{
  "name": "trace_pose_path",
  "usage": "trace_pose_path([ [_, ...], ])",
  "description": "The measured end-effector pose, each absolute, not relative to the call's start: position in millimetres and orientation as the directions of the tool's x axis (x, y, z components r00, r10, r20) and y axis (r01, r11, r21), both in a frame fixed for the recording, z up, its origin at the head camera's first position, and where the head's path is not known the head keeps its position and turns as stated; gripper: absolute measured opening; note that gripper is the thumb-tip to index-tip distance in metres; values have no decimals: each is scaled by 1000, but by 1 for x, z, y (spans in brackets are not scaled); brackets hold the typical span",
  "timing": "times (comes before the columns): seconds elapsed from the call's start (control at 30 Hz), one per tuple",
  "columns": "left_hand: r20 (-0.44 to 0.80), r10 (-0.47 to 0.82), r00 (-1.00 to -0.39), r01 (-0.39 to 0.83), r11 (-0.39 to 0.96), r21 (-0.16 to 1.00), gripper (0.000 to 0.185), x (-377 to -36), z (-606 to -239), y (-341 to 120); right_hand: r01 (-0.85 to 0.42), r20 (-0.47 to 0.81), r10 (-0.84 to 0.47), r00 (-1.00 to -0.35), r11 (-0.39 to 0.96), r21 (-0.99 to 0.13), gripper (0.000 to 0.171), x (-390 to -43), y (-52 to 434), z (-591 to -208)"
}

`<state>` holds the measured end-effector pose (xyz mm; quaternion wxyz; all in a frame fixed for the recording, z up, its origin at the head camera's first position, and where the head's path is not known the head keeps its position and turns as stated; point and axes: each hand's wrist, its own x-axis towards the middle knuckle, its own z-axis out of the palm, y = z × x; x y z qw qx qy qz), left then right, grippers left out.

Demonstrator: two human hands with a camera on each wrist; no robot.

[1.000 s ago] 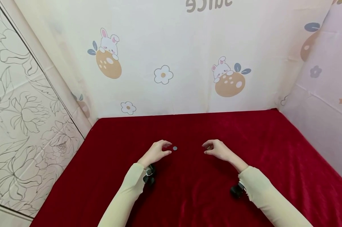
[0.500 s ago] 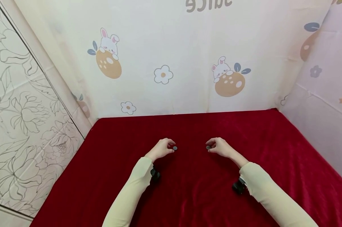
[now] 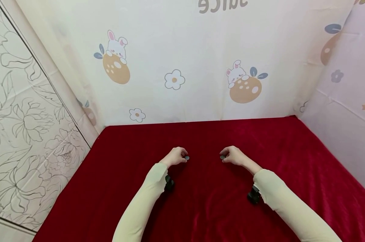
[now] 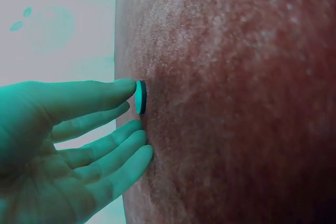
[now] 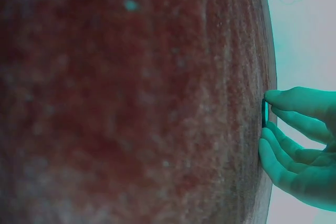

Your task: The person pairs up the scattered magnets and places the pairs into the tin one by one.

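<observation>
My left hand rests low over the red cloth, thumb and fingers spread about a small grey disc. In the left wrist view the thumb tip meets one edge of this disc, while a slight gap shows between its other edge and the nearest fingertips. My right hand is at a second small grey disc. That disc stands dark and thin between the thumb and fingertips in the right wrist view, pinched at its edges. Both discs appear to lie on the cloth; their kind is unclear.
A red velvety cloth covers the table. Behind it hangs a pale curtain printed with rabbits and flowers. A flower-patterned panel stands at the left, and another pale curtain at the right. Dark cameras are strapped to both wrists.
My left hand has moved right and forward until its thumb and fingers surround the left disc. My right hand has shifted slightly right and narrowed round its disc. The left disc has stayed put.
</observation>
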<state>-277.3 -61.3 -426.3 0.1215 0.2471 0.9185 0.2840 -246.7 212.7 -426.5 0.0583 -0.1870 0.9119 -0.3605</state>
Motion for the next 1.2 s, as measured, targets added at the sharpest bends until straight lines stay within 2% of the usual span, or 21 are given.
trace_pose_path([
  [0.53,-99,483,-870,373,775,510,16,-283,-431,-51,-332,40,-396,-917,707,-624,13,-256,214,-430],
  [0.73,-96,496,-863,394,779,488,14,-283,-430,-48,-359,56,-417,-907,698,-620,10,-257,212,-430],
  [1.2,-75,569,-819,453,721,524,12,-282,-432,-39,-422,78,-485,-871,658,-623,11,-257,197,-429],
])
